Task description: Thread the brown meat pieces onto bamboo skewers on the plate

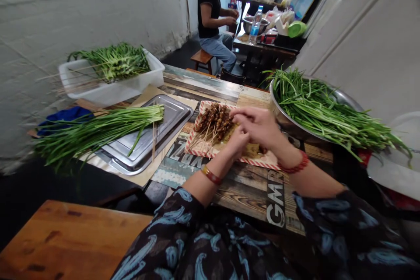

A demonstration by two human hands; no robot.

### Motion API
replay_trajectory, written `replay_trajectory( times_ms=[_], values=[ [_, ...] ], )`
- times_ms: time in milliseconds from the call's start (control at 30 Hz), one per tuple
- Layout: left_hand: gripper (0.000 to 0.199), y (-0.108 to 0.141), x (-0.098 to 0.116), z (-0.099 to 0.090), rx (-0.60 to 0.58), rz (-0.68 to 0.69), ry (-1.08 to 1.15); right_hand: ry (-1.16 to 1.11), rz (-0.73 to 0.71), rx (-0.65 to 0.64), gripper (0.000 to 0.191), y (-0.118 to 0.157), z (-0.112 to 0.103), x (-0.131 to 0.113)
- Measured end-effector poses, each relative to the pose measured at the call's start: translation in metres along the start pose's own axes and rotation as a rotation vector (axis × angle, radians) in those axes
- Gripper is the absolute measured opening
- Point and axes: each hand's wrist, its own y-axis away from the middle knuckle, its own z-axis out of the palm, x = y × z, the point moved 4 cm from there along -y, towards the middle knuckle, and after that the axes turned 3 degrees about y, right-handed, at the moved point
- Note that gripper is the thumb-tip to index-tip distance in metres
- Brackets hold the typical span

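My left hand [239, 141] and my right hand [259, 126] meet over a red-and-white striped paper sheet [201, 154]. Both have curled, closed fingers, and the right one overlaps the left. Whatever lies between the fingertips is too small or hidden to make out. Just left of them, a pile of browned meat skewers [215, 121] rests on the paper, sticks pointing toward me. Greasy brown stains show on the sheet beneath my hands.
Left stands a metal tray [127, 154] with long green chives [108, 133] and thin sticks on it. Behind is a white plastic tub [131, 85] of skewered greens. To the right, a steel bowl [278, 111] overflows with chives. Two people sit farther back, near a water bottle [255, 28].
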Motion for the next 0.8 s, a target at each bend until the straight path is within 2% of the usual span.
replay_trajectory(
  times_ms=[100, 167, 233, 300, 400, 533, 667, 800],
  values=[
    [0.016, -0.002, -0.006, 0.006, -0.195, -0.127, 0.149, -0.033, 0.136, 0.143, 0.022, 0.032, -0.065, 0.026],
    [0.019, -0.007, -0.012, 0.007, -0.236, -0.200, 0.267, 0.003, 0.233, 0.184, 0.023, 0.061, -0.097, 0.046],
    [0.022, -0.012, -0.017, 0.008, -0.246, -0.233, 0.341, 0.077, 0.310, 0.188, 0.023, 0.092, -0.117, 0.063],
    [0.025, -0.016, -0.020, 0.008, -0.256, -0.226, 0.356, 0.179, 0.344, 0.155, 0.022, 0.123, -0.128, 0.078],
    [0.027, -0.018, -0.019, 0.007, -0.259, -0.212, 0.352, 0.358, 0.313, 0.067, 0.019, 0.161, -0.129, 0.093],
    [0.028, -0.018, -0.016, 0.007, -0.274, -0.202, 0.355, 0.478, 0.262, -0.086, 0.019, 0.195, -0.110, 0.098],
    [0.031, -0.021, -0.015, 0.004, -0.258, -0.179, 0.365, 0.490, 0.239, -0.144, 0.017, 0.207, -0.081, 0.089],
    [0.035, -0.024, -0.015, 0.001, -0.245, -0.171, 0.390, 0.631, 0.170, -0.169, 0.013, 0.207, -0.060, 0.085]
  ],
)
